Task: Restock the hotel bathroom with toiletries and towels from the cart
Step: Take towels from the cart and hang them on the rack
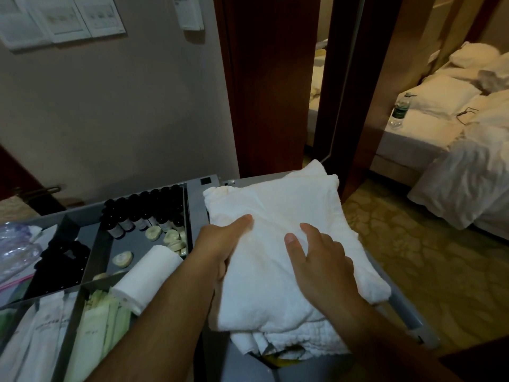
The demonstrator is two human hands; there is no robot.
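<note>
We are holding a folded white towel (275, 205) at the right side of the grey metal cart (407, 312).

Nearest, our left hand (220, 244) is gripping the soft terry's left edge, thumb on top and fingers curled under. Our right hand (322, 257) is lying flat on it, fingers spread. Left of the towel, flat sachets (91, 332), a rolled cloth (146, 274), round pale soaps (170, 238) and dark-capped bottles (146, 208) are filling the tray compartments. Past the cart's right edge, patterned carpet (413, 257) is lying open toward the rumpled bed (454, 166).

One folded towel (275, 230) atop a pile, one rolled towel (146, 277), one water bottle (398, 111), at least six round soaps (122, 259); dark bottles (129, 216) too crowded to count.
</note>
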